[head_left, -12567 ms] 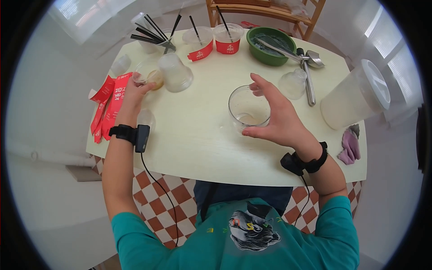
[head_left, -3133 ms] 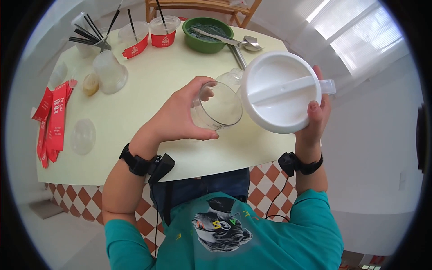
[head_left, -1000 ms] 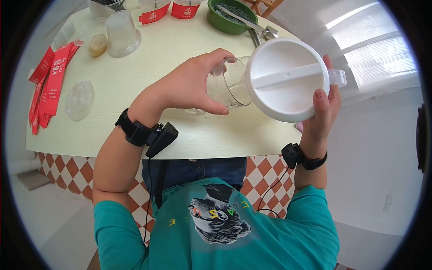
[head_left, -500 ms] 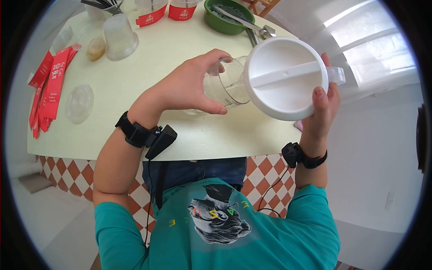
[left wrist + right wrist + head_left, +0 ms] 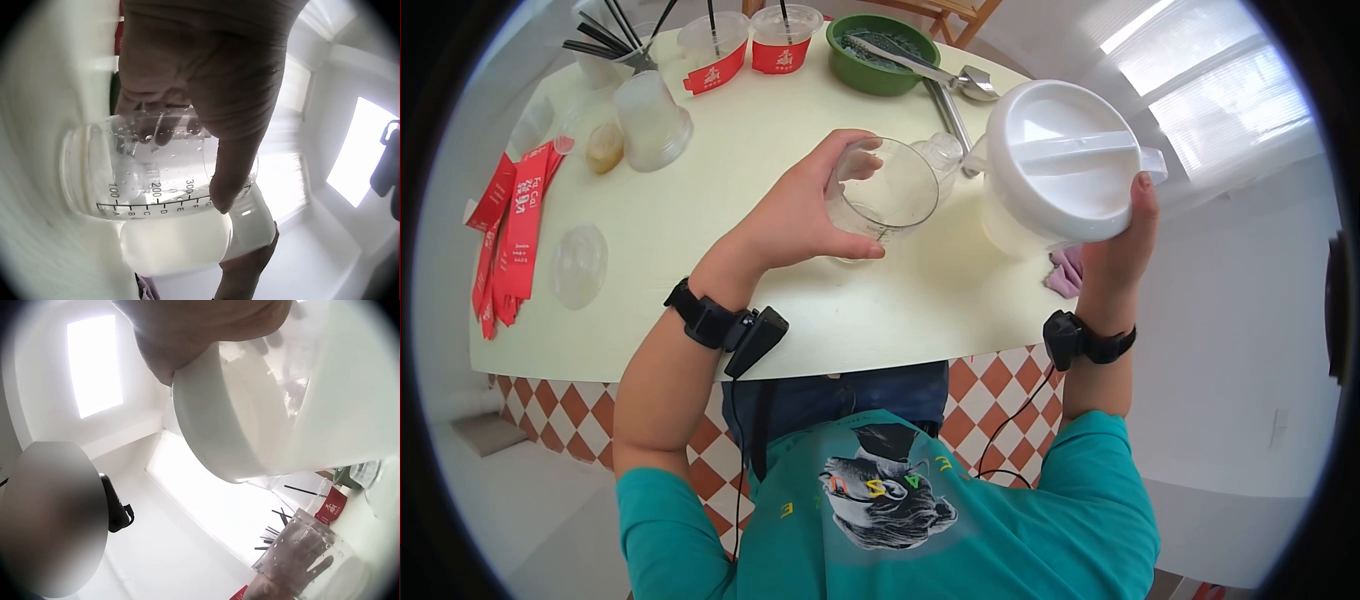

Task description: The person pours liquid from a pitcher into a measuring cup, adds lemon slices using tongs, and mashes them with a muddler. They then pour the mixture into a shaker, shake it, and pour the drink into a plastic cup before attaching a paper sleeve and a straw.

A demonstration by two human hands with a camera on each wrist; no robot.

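Note:
My left hand [image 5: 790, 210] grips a clear glass measuring cup [image 5: 895, 185], thumb on the near side and fingers round the far side. Printed marks and water droplets show on the measuring cup [image 5: 144, 181] in the left wrist view, its base close to the tabletop. To the right, my right hand [image 5: 1122, 258] holds a translucent pitcher with a white lid [image 5: 1060, 150], the thumb by the lid's rim. The pitcher leans slightly, its spout towards the cup and apart from its rim. Pale liquid shows inside the pitcher [image 5: 178, 244] in the left wrist view.
Behind the hands stand a green bowl [image 5: 875, 75], a metal scoop [image 5: 975, 84] and cups with red sleeves [image 5: 780, 52]. Red paper sleeves [image 5: 522, 225], a clear plastic lid [image 5: 578, 268] and an upturned cup [image 5: 650, 120] are at left. A purple cloth [image 5: 1064, 272] lies below the pitcher.
Earlier, my right hand held the measuring cup; now my left does, and my right hand has picked up the pitcher. Within the last half second the pitcher has tipped back from the cup towards upright.

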